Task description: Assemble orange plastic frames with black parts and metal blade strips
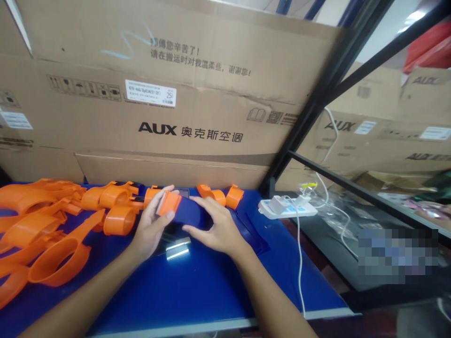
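My left hand [153, 225] is closed on an orange plastic piece [171, 203], thumb on its near face and fingers behind. A smooth dark blue piece [192, 212] adjoins it on the right, held between the thumb and fingers of my right hand [218, 225]. The two pieces touch; whether they are joined I cannot tell. Both hands are over the blue table [197, 291]. Beneath them lies a dark glossy flat object with a bright reflection [178, 249]. Orange ring-shaped parts [120, 220] are close to my left hand.
Several orange plastic parts with rings and handles [59, 260] are heaped on the left. More orange rings [234, 196] sit behind my right hand, near a flat dark blue sheet [250, 232]. A white power strip [287, 208] trails cables at right. Cardboard [176, 155] stands behind; a black metal frame [306, 103] slants alongside.
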A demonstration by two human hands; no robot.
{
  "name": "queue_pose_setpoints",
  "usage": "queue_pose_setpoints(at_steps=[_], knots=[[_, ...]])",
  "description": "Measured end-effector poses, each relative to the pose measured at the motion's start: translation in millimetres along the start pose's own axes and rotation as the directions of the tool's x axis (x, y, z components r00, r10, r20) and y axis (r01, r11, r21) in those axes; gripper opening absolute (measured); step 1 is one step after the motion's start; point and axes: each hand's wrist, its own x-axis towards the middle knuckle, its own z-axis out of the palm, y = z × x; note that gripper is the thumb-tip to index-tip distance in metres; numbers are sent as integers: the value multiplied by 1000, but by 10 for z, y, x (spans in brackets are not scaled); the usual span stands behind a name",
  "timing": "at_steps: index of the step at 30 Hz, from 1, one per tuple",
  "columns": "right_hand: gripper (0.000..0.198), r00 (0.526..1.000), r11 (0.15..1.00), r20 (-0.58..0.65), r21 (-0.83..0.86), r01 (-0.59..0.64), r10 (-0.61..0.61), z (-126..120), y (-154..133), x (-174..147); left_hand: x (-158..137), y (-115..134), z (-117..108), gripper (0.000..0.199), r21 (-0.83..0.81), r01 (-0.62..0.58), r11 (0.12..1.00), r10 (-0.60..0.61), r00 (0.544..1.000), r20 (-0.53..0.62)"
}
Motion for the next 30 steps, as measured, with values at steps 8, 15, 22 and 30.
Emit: queue_pose_setpoints(at_steps=[8,15,22,30], knots=[[63,988,960,57,-236,150,-141,52,106,-30,47,-38,-18,44,239,-44,970,61,996,-65],[65,988,961,51,-227,156,-149,64,77,-30,37,-53,-20,42,176,-12,984,32,993,-114],[65,989,959,84,-244,142,-125,58,58,-24,36,-78,-14,41,135,-6,991,25,990,-136],[67,992,970,114,-229,86,-61,53,2,-31,33,-89,-27,44,119,26,993,-14,994,-105]])
